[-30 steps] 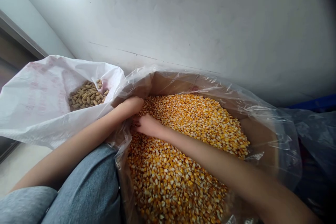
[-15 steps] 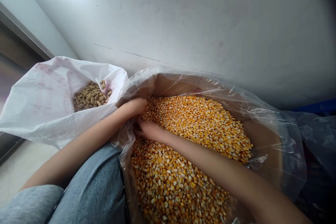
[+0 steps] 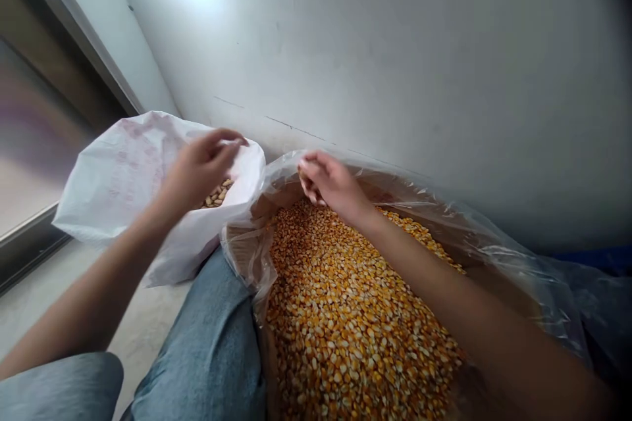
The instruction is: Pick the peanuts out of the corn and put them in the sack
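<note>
Fingers of my right hand [image 3: 338, 187] are curling above the corn kernels [image 3: 336, 302], whether round any I cannot tell; my left hand [image 3: 195, 168] is blurring over the white sack [image 3: 111, 181] of peanuts [image 3: 217, 196], grip unclear. Both are now clearing the kernels, leaving them untouched inside the plastic liner [image 3: 264, 276].

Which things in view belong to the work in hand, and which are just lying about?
Likely in use:
corn kernels below the right hand
clear plastic liner around the corn
white sack near the left hand
peanuts in the sack

Apparently just around:
wall
floor
blue object at right
</note>
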A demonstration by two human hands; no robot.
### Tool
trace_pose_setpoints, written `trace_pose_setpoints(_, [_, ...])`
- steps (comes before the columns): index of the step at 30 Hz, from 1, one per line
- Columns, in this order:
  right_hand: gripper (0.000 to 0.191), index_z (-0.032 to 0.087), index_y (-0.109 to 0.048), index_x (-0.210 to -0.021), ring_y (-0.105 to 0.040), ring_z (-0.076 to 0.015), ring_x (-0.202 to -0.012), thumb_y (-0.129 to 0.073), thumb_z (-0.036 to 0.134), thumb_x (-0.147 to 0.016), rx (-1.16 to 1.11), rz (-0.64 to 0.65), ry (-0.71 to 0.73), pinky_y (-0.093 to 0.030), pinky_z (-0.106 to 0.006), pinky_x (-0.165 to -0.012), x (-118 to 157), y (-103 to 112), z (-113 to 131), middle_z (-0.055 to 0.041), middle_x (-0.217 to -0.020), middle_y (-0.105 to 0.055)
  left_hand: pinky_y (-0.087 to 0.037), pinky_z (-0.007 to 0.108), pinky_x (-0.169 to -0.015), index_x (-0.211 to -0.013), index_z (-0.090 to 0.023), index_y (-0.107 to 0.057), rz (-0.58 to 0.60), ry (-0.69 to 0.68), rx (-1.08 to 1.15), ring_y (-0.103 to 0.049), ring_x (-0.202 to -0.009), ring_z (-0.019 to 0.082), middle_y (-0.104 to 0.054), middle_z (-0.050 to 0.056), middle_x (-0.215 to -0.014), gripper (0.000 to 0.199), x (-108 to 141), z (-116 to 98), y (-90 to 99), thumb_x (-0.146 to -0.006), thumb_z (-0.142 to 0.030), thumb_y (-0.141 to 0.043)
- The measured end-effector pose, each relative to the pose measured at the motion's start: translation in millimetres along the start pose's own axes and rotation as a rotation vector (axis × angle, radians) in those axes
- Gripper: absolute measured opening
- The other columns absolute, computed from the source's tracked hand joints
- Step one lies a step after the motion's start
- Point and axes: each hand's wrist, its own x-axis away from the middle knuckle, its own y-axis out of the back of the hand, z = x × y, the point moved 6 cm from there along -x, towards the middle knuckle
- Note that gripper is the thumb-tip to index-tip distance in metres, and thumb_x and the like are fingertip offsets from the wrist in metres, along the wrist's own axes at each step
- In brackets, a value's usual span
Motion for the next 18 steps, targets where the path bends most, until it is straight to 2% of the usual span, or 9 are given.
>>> trace_pose_setpoints(1, [0.025,0.018,-0.045,-0.087,-0.039,-0.0036,-0.046,-0.039,0.041,-0.078,0.044,-0.036,0.098,-0.031,-0.015,-0.041,-17,-12,18,0.0035,-0.060,-0.045,-0.040,0.022,-0.051,-0.106,-0.017,-0.047,-0.038,0.040,-0.050,-0.049,-0.053,0.010,-0.055,0.002,-0.068,0.041,-2,16,18.1,-0.078,-0.043,-0.032])
trace_pose_setpoints(3, [0.029,0.019,-0.044,-0.096,-0.045,-0.0050,-0.055,-0.034,0.041,-0.080,0.142,-0.017,0.209,-0.036,-0.016,-0.049,-49,-50,37,0.0014,-0.069,-0.050,-0.042,0.026,-0.055,-0.112,-0.014,-0.041,-0.041,0.136,-0.155,-0.052,-0.057,0.013,-0.055,0.004,-0.071,0.047,-5,48,43.2,-0.077,-0.045,-0.033])
trace_pose_setpoints(5, [0.033,0.018,-0.042,-0.102,-0.049,-0.0072,-0.065,-0.030,0.040,-0.081,0.254,0.105,0.234,-0.039,-0.019,-0.058,-72,-95,39,-0.0012,-0.080,-0.053,-0.042,0.032,-0.068,-0.118,-0.012,-0.034,-0.130,0.176,-0.284,-0.053,-0.075,0.018,-0.055,0.008,-0.085,0.053,-1,68,64.5,-0.075,-0.043,-0.039])
trace_pose_setpoints(7, [0.034,0.017,-0.043,-0.105,-0.050,-0.0103,-0.077,-0.035,0.039,-0.080,0.393,0.259,0.277,-0.040,-0.024,-0.068,-77,-127,34,-0.0042,-0.094,-0.052,-0.036,0.038,-0.081,-0.121,-0.013,-0.028,-0.266,0.121,-0.366,-0.047,-0.094,0.022,-0.050,0.011,-0.100,0.055,14,72,78.7,-0.075,-0.039,-0.042])
trace_pose_setpoints(9, [0.033,0.019,-0.043,-0.107,-0.049,-0.0124,-0.084,-0.036,0.037,-0.080,0.512,0.238,0.321,-0.038,-0.026,-0.075,-63,-125,30,-0.0049,-0.106,-0.048,-0.031,0.041,-0.088,-0.122,-0.015,-0.025,-0.367,0.016,-0.359,-0.038,-0.105,0.023,-0.046,0.011,-0.109,0.052,38,64,82.7,-0.077,-0.037,-0.041])
trace_pose_setpoints(12, [0.027,0.019,-0.045,-0.102,-0.047,-0.0131,-0.089,-0.028,0.029,-0.084,0.659,-0.032,0.309,-0.037,-0.026,-0.077,-11,-74,27,-0.0047,-0.102,-0.051,-0.033,0.038,-0.088,-0.120,-0.016,-0.025,-0.373,-0.127,-0.267,-0.036,-0.106,0.020,-0.044,0.010,-0.111,0.048,69,46,73.4,-0.078,-0.031,-0.042])
trace_pose_setpoints(14, [0.026,0.016,-0.050,-0.092,-0.048,-0.0140,-0.085,-0.028,0.026,-0.084,0.803,-0.130,0.227,-0.037,-0.027,-0.077,34,-42,18,-0.0060,-0.090,-0.055,-0.035,0.035,-0.088,-0.118,-0.016,-0.029,-0.331,-0.243,-0.235,-0.038,-0.105,0.019,-0.045,0.009,-0.110,0.045,80,28,62.0,-0.077,-0.027,-0.045])
trace_pose_setpoints(16, [0.026,0.015,-0.054,-0.085,-0.048,-0.0151,-0.083,-0.030,0.024,-0.083,0.942,-0.036,0.126,-0.037,-0.028,-0.076,72,-38,-3,-0.0068,-0.085,-0.057,-0.034,0.035,-0.089,-0.115,-0.018,-0.032,-0.302,-0.364,-0.216,-0.038,-0.104,0.019,-0.046,0.008,-0.108,0.041,84,6,49.9,-0.076,-0.024,-0.046])
trace_pose_setpoints(18, [0.023,0.014,-0.056,-0.085,-0.048,-0.0173,-0.084,-0.035,0.021,-0.080,1.035,0.178,0.077,-0.037,-0.031,-0.077,98,-63,-32,-0.0081,-0.084,-0.058,-0.033,0.036,-0.090,-0.114,-0.020,-0.033,-0.262,-0.468,-0.198,-0.038,-0.105,0.019,-0.046,0.006,-0.108,0.039,86,-18,36.4,-0.077,-0.023,-0.045])
